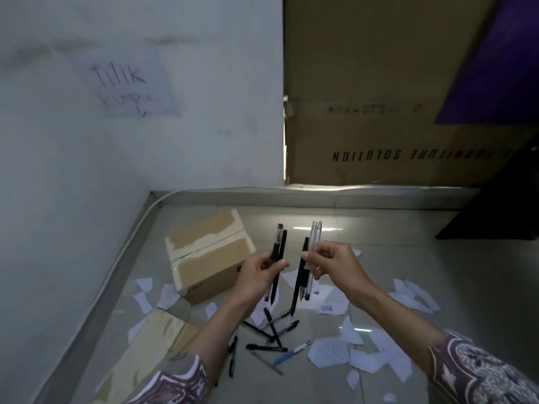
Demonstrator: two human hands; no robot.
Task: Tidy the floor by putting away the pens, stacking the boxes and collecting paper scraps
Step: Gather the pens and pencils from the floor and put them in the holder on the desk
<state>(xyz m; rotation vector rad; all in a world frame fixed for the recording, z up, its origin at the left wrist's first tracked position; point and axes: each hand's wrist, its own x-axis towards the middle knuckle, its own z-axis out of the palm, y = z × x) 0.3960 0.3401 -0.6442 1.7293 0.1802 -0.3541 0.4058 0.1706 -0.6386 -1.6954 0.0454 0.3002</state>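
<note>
Fingers of the left hand (258,274) are curled round two slim black plastic pens (277,258), pinched near mid-length so that the caps stand up above the thumb and the tips hang below the palm. Fingers of the right hand (332,265) are closed on a second bundle, one clear-barrelled pen and two dark pens (309,263), likewise held upright, just beside the first pair but apart from it. Both bundles are raised above the pale tiled floor (408,258).

Directly beneath the hands, a loose heap of black pens (269,330) is seen crossed over one another on the tiles, with a blue-and-white pen (291,352) lying at its near edge. Torn scraps of white lined paper (329,349) are scattered round the heap on both sides. A brown cardboard box sealed with pale tape (204,252) is set behind the left hand, and a second flat cardboard box (151,342) lies nearer, partly hidden by the left patterned sleeve (178,386). A large cardboard carton (379,112) is stood against the white wall (87,170) behind.
</note>
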